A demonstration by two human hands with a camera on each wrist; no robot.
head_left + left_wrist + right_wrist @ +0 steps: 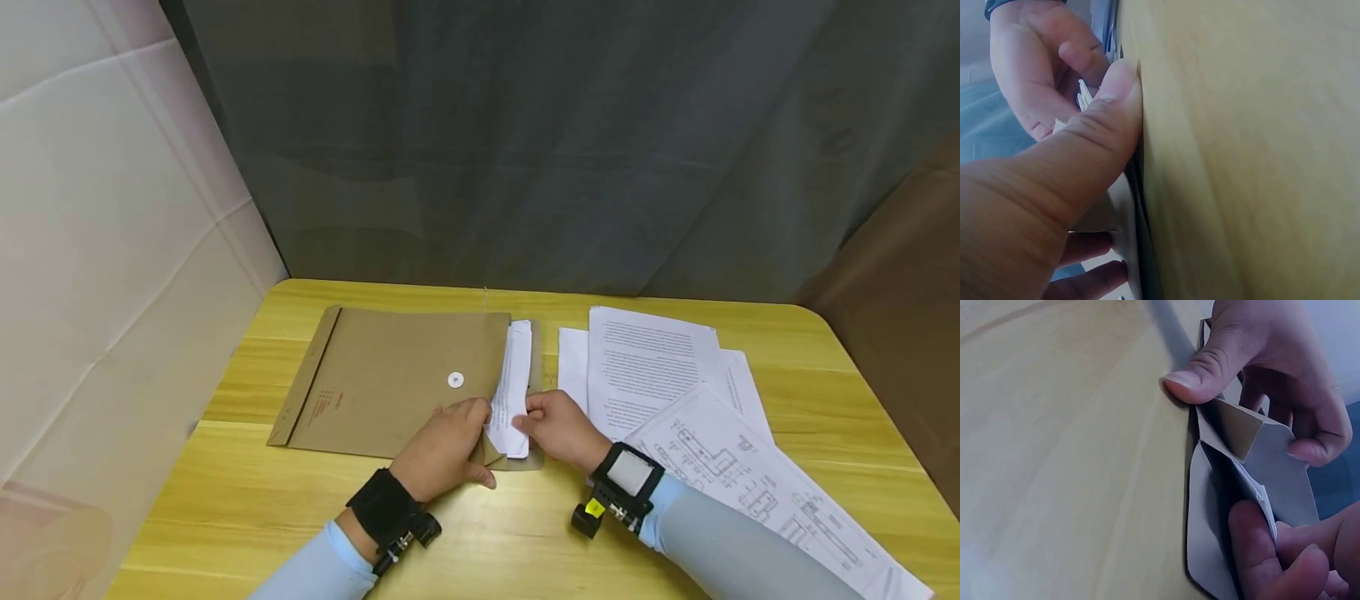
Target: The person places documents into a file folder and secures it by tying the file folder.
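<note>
Your left hand [444, 450] sits at the lower centre of the head view, on the open right end of the brown envelope [390, 379]. Its fingers are curled around the envelope's mouth: the thumb presses against the near edge on the table, as the left wrist view shows up close, while the other fingers hold the upper layer of the mouth lifted. The envelope lies flat across the middle left of the yellow wooden table [247, 492], its white round button clasp [455, 380] just above your left knuckles.

Your right hand [558, 429] is just to the right of the left one, nearly touching it. Its fingers are bent and pinch the near end of the white folded papers [512, 387], which stick out of the envelope's mouth and run up toward the back of the table. In the right wrist view the white edge lies between your fingertips, inside the gaping brown flap.

A loose spread of printed sheets [660, 367] and a drawing sheet [765, 479] lies on the right half of the table, near your right wrist.
</note>
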